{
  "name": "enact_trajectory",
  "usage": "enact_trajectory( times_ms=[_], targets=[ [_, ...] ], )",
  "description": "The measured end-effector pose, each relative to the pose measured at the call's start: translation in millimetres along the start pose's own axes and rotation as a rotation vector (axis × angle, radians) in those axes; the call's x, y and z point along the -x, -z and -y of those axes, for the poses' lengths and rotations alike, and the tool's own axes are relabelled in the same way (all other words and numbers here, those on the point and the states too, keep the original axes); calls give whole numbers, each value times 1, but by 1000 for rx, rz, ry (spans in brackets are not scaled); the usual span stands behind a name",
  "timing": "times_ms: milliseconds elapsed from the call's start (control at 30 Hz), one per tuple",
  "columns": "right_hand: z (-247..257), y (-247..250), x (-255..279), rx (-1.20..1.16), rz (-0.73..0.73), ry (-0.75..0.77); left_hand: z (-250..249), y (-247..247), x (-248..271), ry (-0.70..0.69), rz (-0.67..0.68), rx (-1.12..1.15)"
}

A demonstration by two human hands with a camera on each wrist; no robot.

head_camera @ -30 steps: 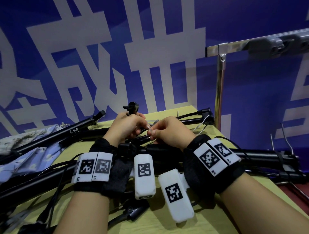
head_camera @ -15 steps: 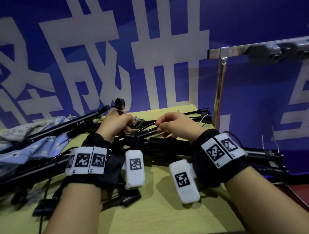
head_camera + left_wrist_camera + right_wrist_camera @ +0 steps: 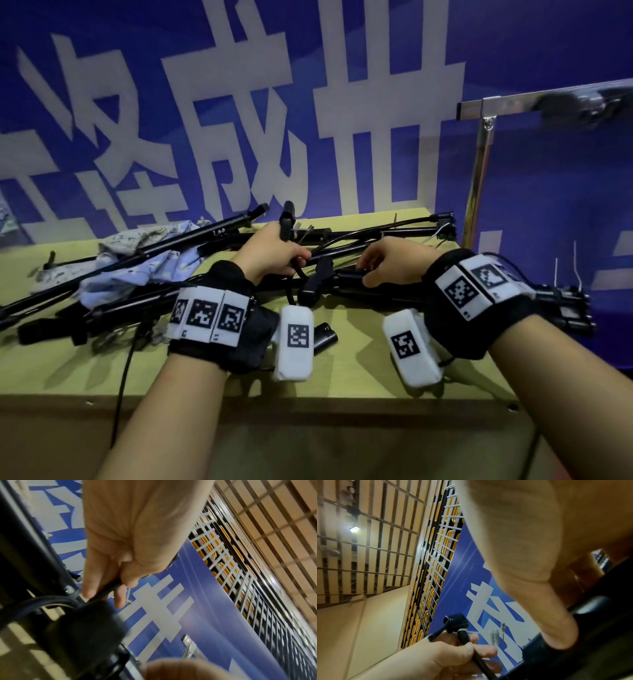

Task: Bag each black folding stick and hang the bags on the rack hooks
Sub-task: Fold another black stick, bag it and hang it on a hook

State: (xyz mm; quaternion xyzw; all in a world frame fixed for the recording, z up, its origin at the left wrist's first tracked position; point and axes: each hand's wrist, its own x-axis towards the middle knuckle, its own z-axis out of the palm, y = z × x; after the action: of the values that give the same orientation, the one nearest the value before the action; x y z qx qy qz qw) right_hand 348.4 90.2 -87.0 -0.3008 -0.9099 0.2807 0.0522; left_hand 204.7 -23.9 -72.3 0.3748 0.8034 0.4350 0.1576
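Note:
Several black folding sticks (image 3: 383,289) lie tangled across the yellow-green table (image 3: 68,359). My left hand (image 3: 298,260) grips a thin black arm (image 3: 106,589) of one stick; its clip end (image 3: 287,219) points up above my knuckles. The same clip end (image 3: 455,622) shows in the right wrist view above my left hand's fingers (image 3: 481,649). My right hand (image 3: 363,274) curls over a thick black stick section (image 3: 590,635) just right of a black joint (image 3: 317,279). Pale patterned cloth bags (image 3: 147,260) lie crumpled at the left under a long stick (image 3: 191,236).
A chrome rack post (image 3: 479,178) rises at the table's far right corner, with its bar (image 3: 513,104) running right. A blue banner with white characters stands close behind. More stick ends (image 3: 568,308) lie past my right wrist. The table's front edge (image 3: 308,401) is near me.
My hands have drawn apart. The left hand pulled the thin arm up and to the left, and the right hand dropped onto the thick section. The view has tipped downward.

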Motion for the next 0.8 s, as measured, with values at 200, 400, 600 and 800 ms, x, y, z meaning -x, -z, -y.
enact_trajectory(
  times_ms=[200, 400, 600, 800],
  targets=[
    [-8, -5, 6, -81, -66, -1, -8, -20, 23, -321, 35, -691],
    [-6, -6, 9, -258, -89, 9, -24, -30, 29, -412, 260, -1014],
    [-3, -3, 16, -257, 6, 15, -34, -45, 24, -395, 286, -1040],
    [10, -21, 4, 181, 78, -96, -37, -46, 16, -363, 280, -1042]
  ],
)
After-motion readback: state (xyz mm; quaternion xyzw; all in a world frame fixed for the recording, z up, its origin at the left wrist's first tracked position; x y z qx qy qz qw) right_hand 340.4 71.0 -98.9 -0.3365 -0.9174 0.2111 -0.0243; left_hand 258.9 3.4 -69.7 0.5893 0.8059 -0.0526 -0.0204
